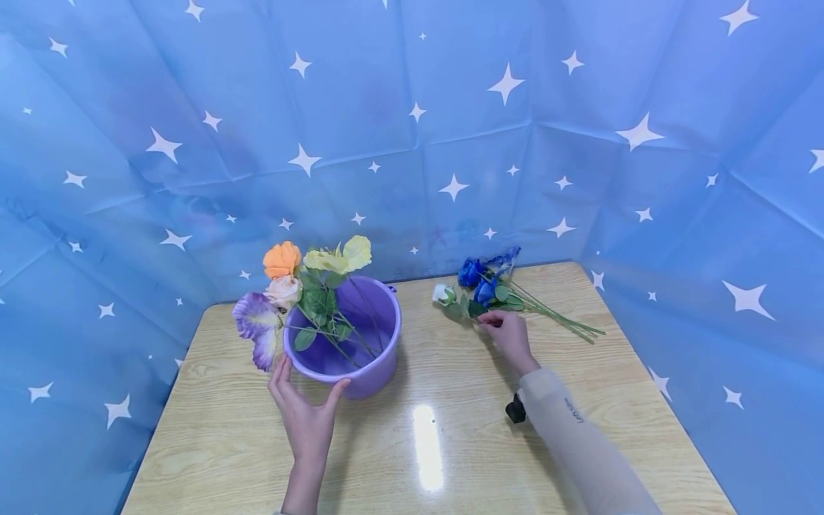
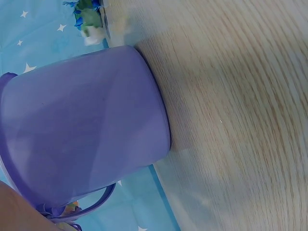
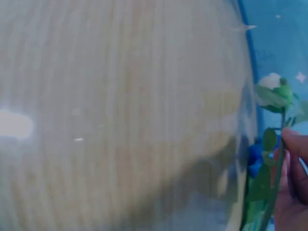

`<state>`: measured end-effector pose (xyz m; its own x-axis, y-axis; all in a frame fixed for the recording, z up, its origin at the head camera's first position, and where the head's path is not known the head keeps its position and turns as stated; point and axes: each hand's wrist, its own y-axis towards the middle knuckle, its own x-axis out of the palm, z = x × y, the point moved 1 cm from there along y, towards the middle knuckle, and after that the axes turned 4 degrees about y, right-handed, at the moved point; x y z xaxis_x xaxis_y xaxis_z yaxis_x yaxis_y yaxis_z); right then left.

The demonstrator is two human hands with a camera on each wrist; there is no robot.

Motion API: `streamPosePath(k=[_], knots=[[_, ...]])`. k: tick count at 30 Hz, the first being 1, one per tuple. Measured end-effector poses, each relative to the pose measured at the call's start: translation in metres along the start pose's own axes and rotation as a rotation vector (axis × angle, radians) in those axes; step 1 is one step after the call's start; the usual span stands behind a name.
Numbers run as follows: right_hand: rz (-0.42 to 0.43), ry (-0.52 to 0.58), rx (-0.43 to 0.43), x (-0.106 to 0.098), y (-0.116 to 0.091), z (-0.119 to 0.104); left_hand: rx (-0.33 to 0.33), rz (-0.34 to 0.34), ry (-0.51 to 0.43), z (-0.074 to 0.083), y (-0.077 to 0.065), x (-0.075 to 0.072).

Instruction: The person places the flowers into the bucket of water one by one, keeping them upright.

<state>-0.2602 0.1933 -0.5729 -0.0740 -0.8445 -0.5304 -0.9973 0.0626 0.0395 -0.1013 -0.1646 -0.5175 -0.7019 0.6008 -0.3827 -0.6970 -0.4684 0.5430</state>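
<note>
My left hand (image 1: pixel 304 418) rests against the near left rim of a purple bucket (image 1: pixel 370 379), its thumb and fingers spread apart. Artificial flowers stand in the bucket: an orange one (image 1: pixel 282 260), a pale pink rose (image 1: pixel 284 292), a yellow one (image 1: pixel 339 257) and a purple-and-white one (image 1: pixel 258 325) that hangs over the left side. With thumb and fingertips, my right hand (image 1: pixel 508 337) pinches the green stem (image 3: pixel 278 178) of a white rose (image 1: pixel 443 294). Blue flowers (image 1: pixel 484 290) lie just beyond this hand, stems pointing right.
The wooden table (image 1: pixel 463 443) ends at the back against a blue cloth (image 1: pixel 360 143) printed with white stars, which also hangs at both sides. A purple handle (image 2: pixel 98 201) hangs from the bucket's rim. A dark device (image 1: pixel 516 409) sits at the right wrist.
</note>
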Motion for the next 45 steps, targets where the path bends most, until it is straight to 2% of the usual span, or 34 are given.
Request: streamPosePath(k=[8, 12, 17, 24, 30, 36, 45], knots=[[-0.001, -0.021, -0.063, -0.002, -0.009, 0.006, 0.012, 0.003, 0.010, -0.001, -0.001, 0.000], [0.004, -0.056, -0.033, -0.007, -0.014, 0.008, 0.014, 0.002, 0.012, -0.001, 0.000, -0.001], [-0.052, -0.121, 0.025, -0.009, -0.017, 0.015, 0.016, 0.003, 0.009, 0.000, 0.000, -0.002], [-0.046, -0.137, 0.009, -0.006, -0.017, 0.015, 0.002, -0.005, 0.005, 0.000, 0.000, 0.000], [-0.001, -0.096, -0.026, -0.007, -0.015, 0.002, 0.005, -0.002, 0.009, 0.001, 0.000, -0.001], [0.067, -0.028, -0.106, -0.013, -0.013, -0.023, 0.002, -0.003, 0.008, 0.001, -0.001, 0.000], [0.087, 0.050, -0.166, -0.019, -0.006, -0.059, -0.004, -0.004, 0.007, 0.000, 0.000, -0.001]])
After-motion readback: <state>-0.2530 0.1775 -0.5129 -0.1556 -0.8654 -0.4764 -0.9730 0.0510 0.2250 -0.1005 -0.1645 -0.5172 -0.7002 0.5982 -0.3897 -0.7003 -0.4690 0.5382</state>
